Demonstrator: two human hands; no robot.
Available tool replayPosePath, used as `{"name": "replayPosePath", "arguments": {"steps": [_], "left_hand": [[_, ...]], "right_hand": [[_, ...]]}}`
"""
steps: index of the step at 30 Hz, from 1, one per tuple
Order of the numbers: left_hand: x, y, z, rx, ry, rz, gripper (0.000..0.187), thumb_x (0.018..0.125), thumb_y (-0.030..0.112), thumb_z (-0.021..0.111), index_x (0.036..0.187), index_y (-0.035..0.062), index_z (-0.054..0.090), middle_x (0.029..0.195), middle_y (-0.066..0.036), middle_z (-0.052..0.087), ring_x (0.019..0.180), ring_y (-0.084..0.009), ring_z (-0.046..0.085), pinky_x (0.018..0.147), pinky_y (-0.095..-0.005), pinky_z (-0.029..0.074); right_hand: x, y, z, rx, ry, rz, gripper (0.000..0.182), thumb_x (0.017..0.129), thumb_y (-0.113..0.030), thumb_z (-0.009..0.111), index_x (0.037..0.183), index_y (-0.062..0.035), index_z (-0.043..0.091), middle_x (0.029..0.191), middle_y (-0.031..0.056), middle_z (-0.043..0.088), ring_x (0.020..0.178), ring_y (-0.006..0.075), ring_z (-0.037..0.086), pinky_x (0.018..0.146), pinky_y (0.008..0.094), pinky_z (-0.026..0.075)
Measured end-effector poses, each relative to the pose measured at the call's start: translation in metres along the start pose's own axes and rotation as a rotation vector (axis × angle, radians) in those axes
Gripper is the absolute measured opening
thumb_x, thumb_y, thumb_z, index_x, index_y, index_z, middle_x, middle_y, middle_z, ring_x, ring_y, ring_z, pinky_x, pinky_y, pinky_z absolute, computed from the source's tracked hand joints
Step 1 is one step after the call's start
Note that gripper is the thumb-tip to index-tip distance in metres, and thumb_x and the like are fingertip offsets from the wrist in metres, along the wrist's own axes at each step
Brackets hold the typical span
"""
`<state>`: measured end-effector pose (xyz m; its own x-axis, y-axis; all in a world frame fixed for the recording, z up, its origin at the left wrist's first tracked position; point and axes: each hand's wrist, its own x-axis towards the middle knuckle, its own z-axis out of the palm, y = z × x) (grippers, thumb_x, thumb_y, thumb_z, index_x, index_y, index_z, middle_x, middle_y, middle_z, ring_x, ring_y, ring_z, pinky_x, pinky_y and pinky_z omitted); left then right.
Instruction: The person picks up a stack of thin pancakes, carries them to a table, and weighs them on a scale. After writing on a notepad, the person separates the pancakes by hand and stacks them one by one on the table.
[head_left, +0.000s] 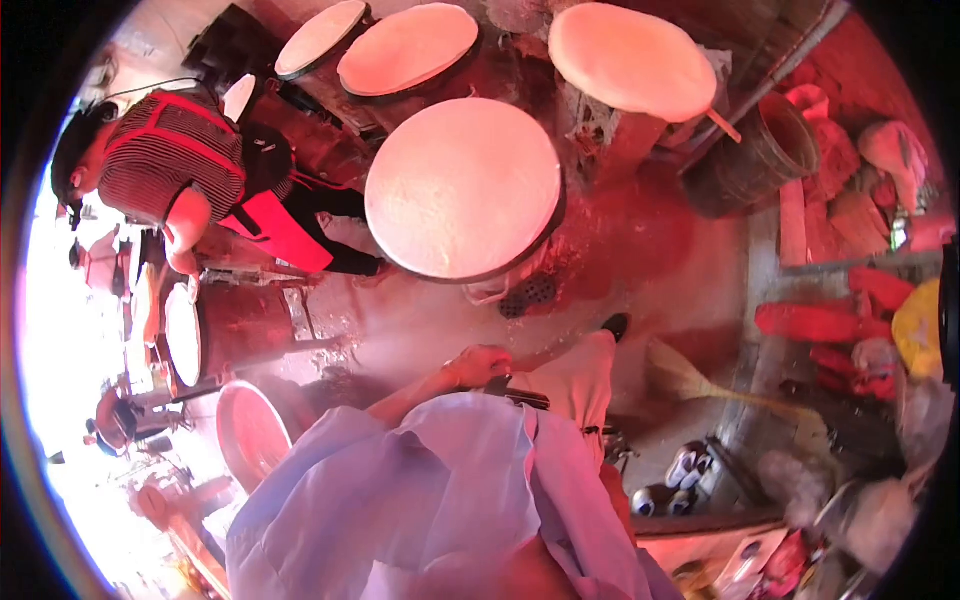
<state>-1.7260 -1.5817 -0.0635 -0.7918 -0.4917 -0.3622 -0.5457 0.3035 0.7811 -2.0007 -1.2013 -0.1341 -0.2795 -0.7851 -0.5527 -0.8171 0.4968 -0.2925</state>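
My left hand [482, 366] is in front of my waist with its fingers curled in; what lies inside them, if anything, is hidden. A dark strip like a belt [528, 398] shows just beside it, under my light shirt [400, 490]. My right hand does not show. Ahead of me, beyond the left hand and apart from it, stands a big round vessel [465, 190] with a pale, smooth top.
More pale-topped round vessels [410, 50] stand at the back; one [635, 60] has a stick poking out. A person [175, 150] in a striped top is at left. A metal drum [755, 155], broom [685, 370], shoes [690, 465] and basin [255, 435] stand around.
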Motion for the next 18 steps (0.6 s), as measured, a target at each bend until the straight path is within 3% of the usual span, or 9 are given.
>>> {"name": "replayPosePath", "arguments": {"steps": [4,7,10,11,13,15,18], "left_hand": [[0.084,0.058,0.018,0.238,0.158,0.013,0.025,0.077,0.027,0.064,0.092,0.0078,0.063,0.084,-0.019,0.062,0.080,-0.0366,0.062,0.073,-0.0475,0.050],[0.141,0.137,-0.001,0.367,0.103,0.047,0.024,0.075,0.025,0.062,0.091,0.0076,0.063,0.089,-0.018,0.063,0.080,-0.0371,0.062,0.073,-0.0478,0.050],[0.188,0.145,0.014,0.370,0.015,0.064,0.026,0.075,0.025,0.062,0.093,0.0063,0.064,0.092,-0.018,0.063,0.082,-0.0377,0.062,0.073,-0.0479,0.050],[0.199,0.157,0.014,0.163,0.230,0.068,0.029,0.075,0.023,0.062,0.098,0.0066,0.063,0.091,-0.018,0.063,0.083,-0.0380,0.062,0.074,-0.0474,0.050],[0.223,0.172,0.006,0.081,0.323,0.100,0.028,0.075,0.021,0.061,0.100,0.0078,0.064,0.093,-0.018,0.063,0.083,-0.0377,0.062,0.074,-0.0469,0.051],[0.242,0.191,-0.021,0.046,0.332,0.097,0.026,0.076,0.016,0.061,0.100,0.0082,0.065,0.098,-0.019,0.064,0.085,-0.0355,0.063,0.074,-0.0419,0.051],[0.277,0.193,-0.038,-0.175,0.288,-0.125,0.026,0.076,0.013,0.063,0.101,0.0075,0.064,0.101,-0.020,0.063,0.090,-0.0330,0.063,0.075,-0.0370,0.051]], "right_hand": [[0.060,0.097,-0.052,-0.040,0.015,-0.151,0.036,0.073,-0.042,0.063,0.070,-0.0069,0.067,0.072,0.0183,0.064,0.075,0.0372,0.064,0.064,0.0478,0.050],[0.112,0.108,-0.198,0.004,-0.125,0.030,0.035,0.073,-0.041,0.063,0.067,-0.0068,0.065,0.071,0.0179,0.063,0.072,0.0384,0.062,0.062,0.0490,0.049],[0.178,0.158,-0.268,-0.157,0.010,-0.010,0.035,0.073,-0.042,0.065,0.070,-0.0070,0.068,0.077,0.0198,0.064,0.076,0.0404,0.062,0.066,0.0508,0.049],[0.209,0.170,-0.289,-0.153,0.055,-0.048,0.035,0.074,-0.042,0.065,0.069,-0.0081,0.068,0.076,0.0190,0.064,0.076,0.0401,0.062,0.064,0.0506,0.049],[0.266,0.147,-0.354,-0.046,0.193,-0.187,0.029,0.079,-0.035,0.066,0.067,-0.0079,0.066,0.072,0.0202,0.061,0.069,0.0412,0.061,0.062,0.0501,0.048],[0.324,0.110,-0.409,0.095,0.254,-0.249,0.026,0.084,-0.029,0.065,0.085,-0.0038,0.067,0.075,0.0212,0.063,0.073,0.0394,0.063,0.066,0.0452,0.051],[0.397,0.050,-0.476,0.245,0.445,-0.319,0.034,0.084,-0.032,0.065,0.103,-0.0040,0.065,0.088,0.0205,0.065,0.082,0.0350,0.065,0.074,0.0404,0.051]]}}
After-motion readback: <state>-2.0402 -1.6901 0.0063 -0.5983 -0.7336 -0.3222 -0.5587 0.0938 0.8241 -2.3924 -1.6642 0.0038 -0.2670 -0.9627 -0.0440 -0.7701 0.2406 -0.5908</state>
